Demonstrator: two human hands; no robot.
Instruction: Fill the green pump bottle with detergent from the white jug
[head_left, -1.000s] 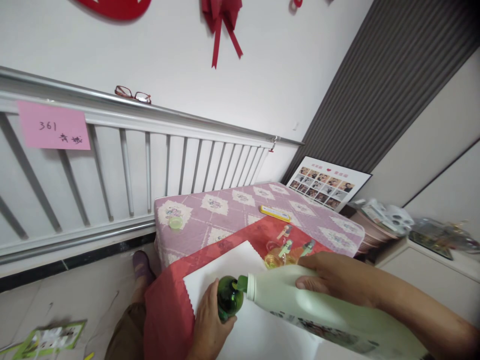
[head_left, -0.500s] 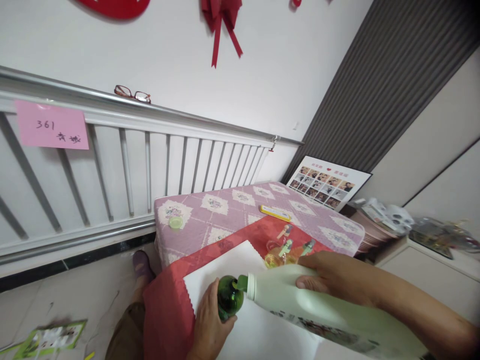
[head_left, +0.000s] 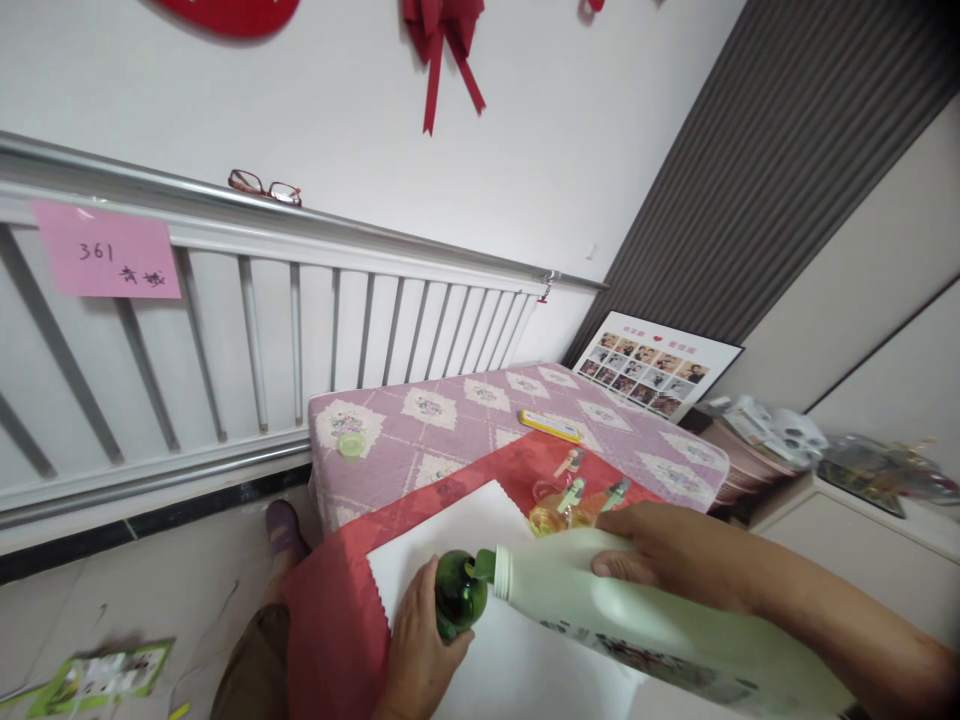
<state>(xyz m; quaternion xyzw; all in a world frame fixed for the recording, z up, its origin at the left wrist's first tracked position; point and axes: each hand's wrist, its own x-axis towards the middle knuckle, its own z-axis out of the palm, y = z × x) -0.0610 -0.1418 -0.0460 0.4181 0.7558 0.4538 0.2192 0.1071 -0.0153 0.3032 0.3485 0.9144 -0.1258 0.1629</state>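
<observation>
My right hand (head_left: 660, 555) grips a large pale-green jug (head_left: 622, 620), tilted almost flat with its green spout touching the mouth of a small dark-green bottle (head_left: 457, 597). My left hand (head_left: 420, 650) is wrapped round that bottle from below and steadies it on a white sheet (head_left: 442, 540). The sheet lies on a red cloth (head_left: 337, 610) over the low table. Just beyond my right hand stand small clear spray bottles (head_left: 570, 500) with yellowish liquid.
The table has a pink patterned cover (head_left: 450, 410) with a green cap (head_left: 350, 445) and a yellow flat item (head_left: 551, 427) on it. A white radiator (head_left: 262, 340) bearing glasses (head_left: 266, 188) runs behind. A photo board (head_left: 652, 365) leans at right beside cluttered shelves.
</observation>
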